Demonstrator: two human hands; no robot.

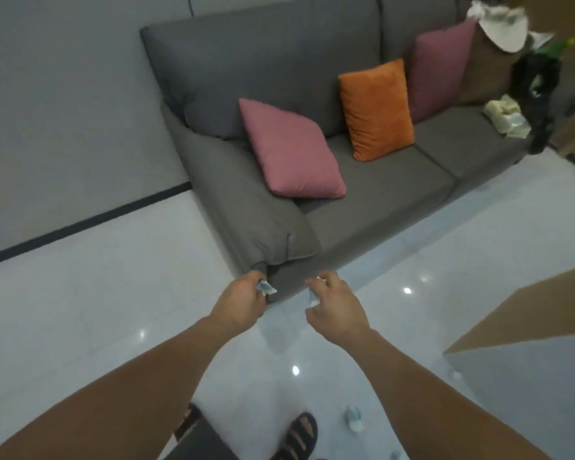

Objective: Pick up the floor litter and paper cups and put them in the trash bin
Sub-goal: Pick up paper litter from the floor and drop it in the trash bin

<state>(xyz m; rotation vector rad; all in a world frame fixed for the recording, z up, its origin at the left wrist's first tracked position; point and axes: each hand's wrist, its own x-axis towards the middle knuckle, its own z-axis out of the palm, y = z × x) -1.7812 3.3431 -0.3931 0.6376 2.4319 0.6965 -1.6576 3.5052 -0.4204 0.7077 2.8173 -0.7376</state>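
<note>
My left hand [241, 302] pinches a small pale scrap of litter [266, 287] just in front of the grey sofa's armrest corner. My right hand [337, 305] is beside it, fingers curled round a white crumpled piece [313, 302] that mostly hides under the fingers. More litter lies on the glossy white floor: a crumpled bluish-white wad [354, 421] near my right foot, a tiny white bit [457, 374] by the brown panel, and another scrap [395, 454] at the bottom edge. No trash bin is in view.
A grey sofa [362, 200] fills the middle, with two pink cushions [291, 152] and an orange cushion [377, 109]. Crumpled bags [507, 116] and dark items sit at its far right end. A brown panel [528, 310] juts in at the right. My sandalled feet [299, 436] stand below.
</note>
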